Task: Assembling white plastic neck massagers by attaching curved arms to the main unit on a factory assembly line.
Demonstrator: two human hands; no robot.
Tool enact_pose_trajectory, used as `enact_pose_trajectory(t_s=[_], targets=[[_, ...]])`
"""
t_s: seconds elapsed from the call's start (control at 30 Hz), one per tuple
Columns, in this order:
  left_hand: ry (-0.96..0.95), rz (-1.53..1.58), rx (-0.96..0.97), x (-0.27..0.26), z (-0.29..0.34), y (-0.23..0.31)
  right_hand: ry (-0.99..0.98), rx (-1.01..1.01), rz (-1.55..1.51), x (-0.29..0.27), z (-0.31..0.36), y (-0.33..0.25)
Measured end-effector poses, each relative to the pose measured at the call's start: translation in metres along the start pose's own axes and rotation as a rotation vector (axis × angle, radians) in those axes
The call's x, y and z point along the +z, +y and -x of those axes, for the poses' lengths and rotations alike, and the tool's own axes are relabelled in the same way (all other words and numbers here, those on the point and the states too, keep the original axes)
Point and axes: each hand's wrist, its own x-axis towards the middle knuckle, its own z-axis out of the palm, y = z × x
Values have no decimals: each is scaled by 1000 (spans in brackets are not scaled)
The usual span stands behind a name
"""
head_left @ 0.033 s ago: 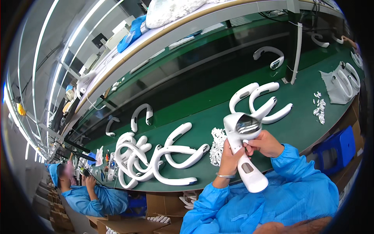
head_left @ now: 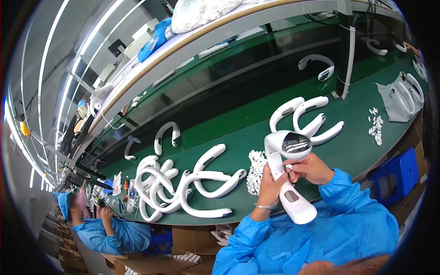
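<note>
I hold a white, curved neck fan [head_left: 299, 210] over the front edge of the bench. Its upper end has a shiny silver-grey cover, and a dark oval window shows on the lower arm. My left hand [head_left: 271, 187] is closed around the middle of the curve. Close beside it, my right hand [head_left: 314, 169] pinches a small white plastic piece [head_left: 289, 168] against the inner side of the fan. The piece is partly hidden by fingers. A pile of small white parts [head_left: 256, 172] lies just left of my hands.
Several more neck fans [head_left: 206, 213] lie heaped on the green bench [head_left: 247, 123] to the left, with others [head_left: 298, 110] beyond my hands. Clear small parts [head_left: 376, 130] sit at right. A post [head_left: 346, 59] rises behind. A co-worker [head_left: 110, 229] sits at left; a blue stool [head_left: 394, 176] stands at right.
The fan has tilted slightly in my left hand, its silver-covered upper end shifting right and up. Both hands stay in nearly the same place.
</note>
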Motion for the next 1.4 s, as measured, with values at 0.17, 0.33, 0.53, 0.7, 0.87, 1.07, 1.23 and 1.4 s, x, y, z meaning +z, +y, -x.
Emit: enact_pose_trajectory(t_s=[0.17,0.33,0.53,0.7,0.87,1.07,1.23,1.4], targets=[[54,-25,-25,1,-2,-4,120,-13,35,11,3,-11],[11,94,-147,-9,-3,-19,273,-66,116,9,5,-6],[38,81,-117,8,-2,-14,278,-236,267,12,9,9],[40,88,-85,5,3,-28,337,-192,330,19,9,20],[36,70,119,20,5,-21,274,-490,775,4,20,23],[38,-34,193,22,12,-22,427,13,181,25,31,7],[46,-180,274,17,11,-38,317,-376,722,37,32,-14],[59,-131,253,27,13,-36,183,-106,259,9,38,8]])
